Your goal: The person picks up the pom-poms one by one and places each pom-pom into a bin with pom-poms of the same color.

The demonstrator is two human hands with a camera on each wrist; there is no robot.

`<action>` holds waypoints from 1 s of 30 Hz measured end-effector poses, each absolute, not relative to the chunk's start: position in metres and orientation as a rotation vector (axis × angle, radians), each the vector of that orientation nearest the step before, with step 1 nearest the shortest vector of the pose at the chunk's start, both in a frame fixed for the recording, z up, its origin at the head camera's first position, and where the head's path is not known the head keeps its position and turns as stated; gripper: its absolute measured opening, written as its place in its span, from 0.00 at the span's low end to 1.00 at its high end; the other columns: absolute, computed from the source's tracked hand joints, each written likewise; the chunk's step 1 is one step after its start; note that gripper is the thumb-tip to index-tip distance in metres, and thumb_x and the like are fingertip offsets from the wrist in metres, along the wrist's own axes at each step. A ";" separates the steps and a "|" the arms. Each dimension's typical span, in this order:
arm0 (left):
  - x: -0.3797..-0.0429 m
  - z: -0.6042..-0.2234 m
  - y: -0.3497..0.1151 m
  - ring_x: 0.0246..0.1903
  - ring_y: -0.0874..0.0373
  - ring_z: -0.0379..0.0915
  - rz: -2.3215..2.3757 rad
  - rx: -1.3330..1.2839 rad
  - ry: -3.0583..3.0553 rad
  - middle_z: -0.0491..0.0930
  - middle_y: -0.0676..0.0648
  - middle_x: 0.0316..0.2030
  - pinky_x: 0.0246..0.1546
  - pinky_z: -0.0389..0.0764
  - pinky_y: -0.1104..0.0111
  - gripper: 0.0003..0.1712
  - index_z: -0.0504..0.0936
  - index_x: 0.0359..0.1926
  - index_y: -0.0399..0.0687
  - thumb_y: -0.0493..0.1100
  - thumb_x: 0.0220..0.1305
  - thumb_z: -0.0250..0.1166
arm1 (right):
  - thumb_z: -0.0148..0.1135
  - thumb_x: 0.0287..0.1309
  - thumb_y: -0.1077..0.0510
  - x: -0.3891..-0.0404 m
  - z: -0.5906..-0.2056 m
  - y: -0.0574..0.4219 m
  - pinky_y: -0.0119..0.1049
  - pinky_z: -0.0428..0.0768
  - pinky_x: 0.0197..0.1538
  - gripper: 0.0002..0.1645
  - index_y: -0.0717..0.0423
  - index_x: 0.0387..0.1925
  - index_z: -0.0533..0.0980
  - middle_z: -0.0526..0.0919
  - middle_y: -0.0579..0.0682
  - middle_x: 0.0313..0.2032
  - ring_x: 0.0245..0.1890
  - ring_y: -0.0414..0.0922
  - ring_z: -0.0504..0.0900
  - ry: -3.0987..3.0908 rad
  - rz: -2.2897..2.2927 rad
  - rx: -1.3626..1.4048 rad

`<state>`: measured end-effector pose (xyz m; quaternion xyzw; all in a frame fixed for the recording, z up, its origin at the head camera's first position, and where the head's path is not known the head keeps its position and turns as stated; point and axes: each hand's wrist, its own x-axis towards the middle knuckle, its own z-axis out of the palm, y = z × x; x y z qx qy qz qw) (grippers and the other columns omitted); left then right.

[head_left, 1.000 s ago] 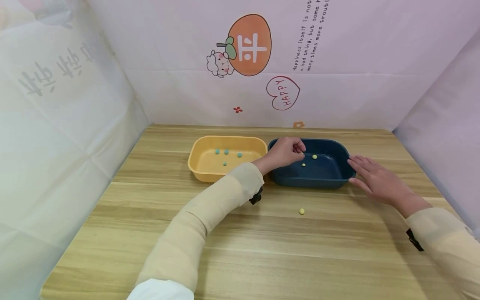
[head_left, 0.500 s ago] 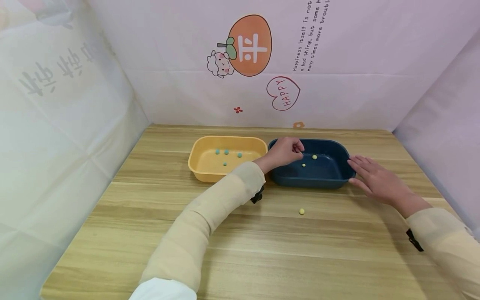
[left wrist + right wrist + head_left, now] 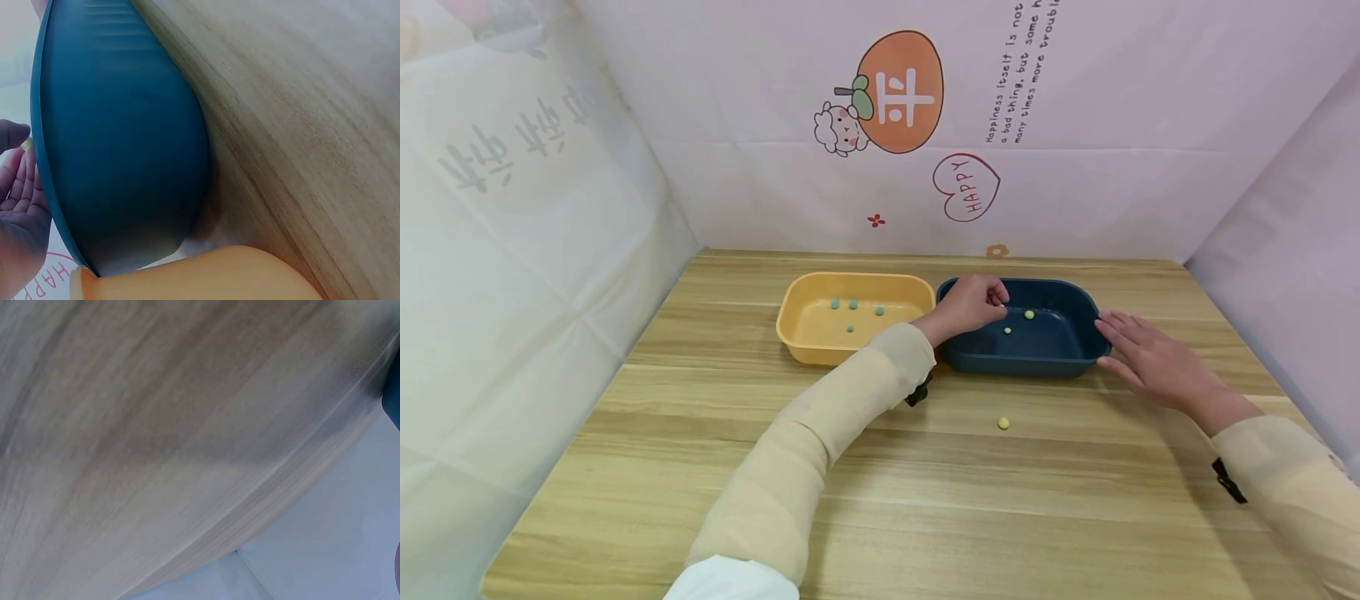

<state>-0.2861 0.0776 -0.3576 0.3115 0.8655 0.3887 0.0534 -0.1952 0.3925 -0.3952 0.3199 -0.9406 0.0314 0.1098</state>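
My left hand [image 3: 967,307] is over the left part of a dark blue plastic box [image 3: 1022,367]. Between its thumb and fingers it pinches a small yellow ball [image 3: 27,144], best seen in the left wrist view. Two more yellow balls lie inside the box, one larger [image 3: 1029,315] and one smaller [image 3: 1007,331]. With fingers extended, my right hand [image 3: 1157,362] rests against the right end of the box. Another yellow ball [image 3: 1003,423] lies on the table in front of it.
A yellow plastic box [image 3: 820,356] stands directly left of the blue one, with several teal balls [image 3: 852,305] in it. Both stand towards the back of the wooden table [image 3: 925,517]. Printed white cloth [image 3: 760,183] hangs behind and along the sides.
My left hand has shifted very slightly left over the blue box, still pinching the ball, and its forearm has swung a little right. The right hand and the loose balls have stayed put.
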 end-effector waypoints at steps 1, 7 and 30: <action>-0.286 -0.358 0.078 0.34 0.63 0.73 1.178 0.947 2.634 0.78 0.52 0.33 0.36 0.74 0.81 0.06 0.80 0.40 0.42 0.38 0.64 0.66 | 0.54 0.70 0.48 -0.195 -0.395 0.392 0.39 0.40 0.74 0.37 0.72 0.67 0.61 0.62 0.71 0.66 0.72 0.58 0.53 -2.768 0.096 0.934; -0.287 -0.360 0.078 0.35 0.63 0.73 1.178 0.949 2.646 0.77 0.53 0.35 0.36 0.74 0.81 0.07 0.80 0.42 0.42 0.39 0.64 0.66 | 0.54 0.70 0.49 -0.194 -0.395 0.392 0.39 0.41 0.74 0.37 0.72 0.68 0.61 0.62 0.71 0.66 0.72 0.58 0.53 -2.764 0.095 0.938; -0.282 -0.354 0.066 0.35 0.62 0.73 1.218 0.949 2.620 0.78 0.51 0.35 0.37 0.74 0.81 0.11 0.80 0.44 0.38 0.40 0.64 0.67 | 0.53 0.70 0.48 -0.196 -0.398 0.393 0.38 0.41 0.74 0.36 0.72 0.67 0.62 0.63 0.71 0.66 0.72 0.57 0.53 -2.746 0.117 0.951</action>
